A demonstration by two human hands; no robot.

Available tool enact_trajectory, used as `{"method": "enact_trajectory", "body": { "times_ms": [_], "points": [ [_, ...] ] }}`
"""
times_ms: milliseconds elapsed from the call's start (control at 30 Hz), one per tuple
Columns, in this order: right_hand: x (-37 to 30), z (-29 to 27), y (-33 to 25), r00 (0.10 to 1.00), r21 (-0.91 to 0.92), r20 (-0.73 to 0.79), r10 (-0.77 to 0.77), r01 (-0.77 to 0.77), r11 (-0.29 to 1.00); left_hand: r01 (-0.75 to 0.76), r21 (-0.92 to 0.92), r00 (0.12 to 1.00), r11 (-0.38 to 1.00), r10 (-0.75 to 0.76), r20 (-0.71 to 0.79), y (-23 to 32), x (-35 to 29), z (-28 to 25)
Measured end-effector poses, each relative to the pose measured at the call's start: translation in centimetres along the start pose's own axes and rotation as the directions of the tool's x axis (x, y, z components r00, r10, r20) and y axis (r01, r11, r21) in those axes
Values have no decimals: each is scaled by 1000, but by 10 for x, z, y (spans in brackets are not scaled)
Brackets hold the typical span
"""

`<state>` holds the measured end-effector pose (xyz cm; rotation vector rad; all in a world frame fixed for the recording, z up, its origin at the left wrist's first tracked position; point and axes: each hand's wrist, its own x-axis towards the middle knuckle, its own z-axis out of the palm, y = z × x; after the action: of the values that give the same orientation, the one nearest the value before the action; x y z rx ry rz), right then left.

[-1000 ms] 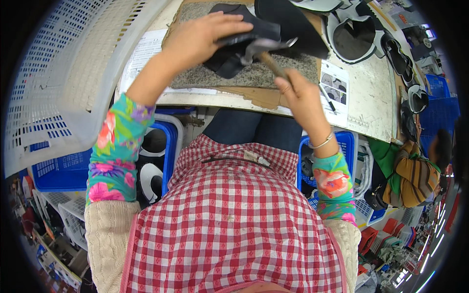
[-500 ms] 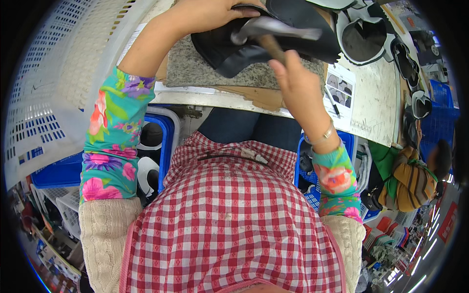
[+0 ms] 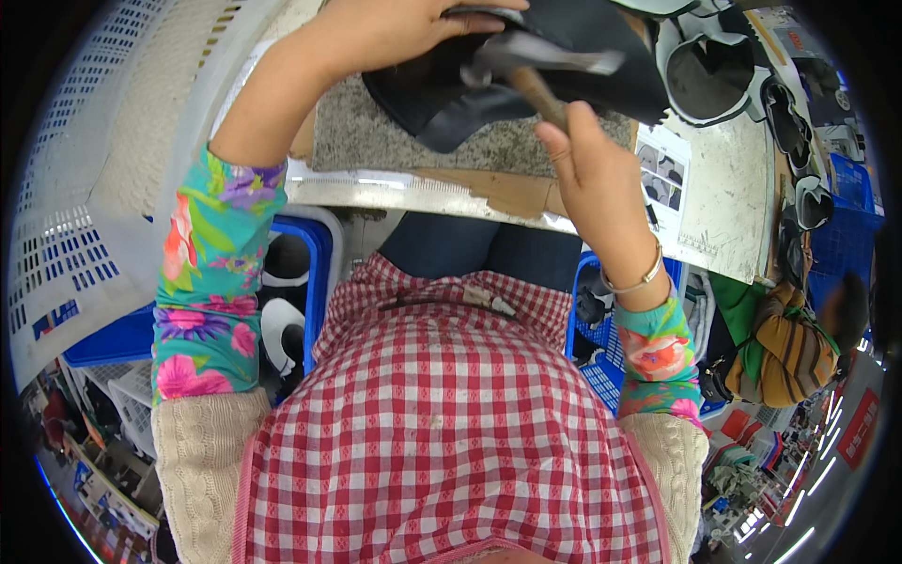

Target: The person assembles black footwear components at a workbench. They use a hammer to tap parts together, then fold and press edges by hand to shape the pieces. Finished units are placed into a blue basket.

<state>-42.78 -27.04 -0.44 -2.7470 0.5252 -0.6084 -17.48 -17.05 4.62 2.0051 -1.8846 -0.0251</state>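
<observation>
Black, smooth leather-like piece: probably light, floppy, best held by its edge, where left hand pinches; right hand wraps wooden-handled metal hammer.

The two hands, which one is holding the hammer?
The person's right hand: its fingers wrap the handle of the hammer. The left hand has no tool and touches the black leathery piece instead.

A hammer with a brown wooden handle and a blurred grey metal head is poised at a slant over a smooth black piece, bent into curves across the mottled grey slab, its lowest fold short of the slab's near edge.
</observation>
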Motion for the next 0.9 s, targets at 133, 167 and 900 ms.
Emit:
{"method": "enact_trajectory", "body": {
  "times_ms": [133,167,900],
  "points": [
    [5,9,-18,944,-37,328,44,-34,999,-73,-24,991,997,70,-114,5,1,-1],
    [4,10,-16,950,-77,311,27,-4,997,-59,-4,995,998,58,-85,4,2,0],
    [-70,-64,-28,985,346,160,-59,0,938,274,196,684,942,-48,-728,18,-22,-136]
  ]
}}
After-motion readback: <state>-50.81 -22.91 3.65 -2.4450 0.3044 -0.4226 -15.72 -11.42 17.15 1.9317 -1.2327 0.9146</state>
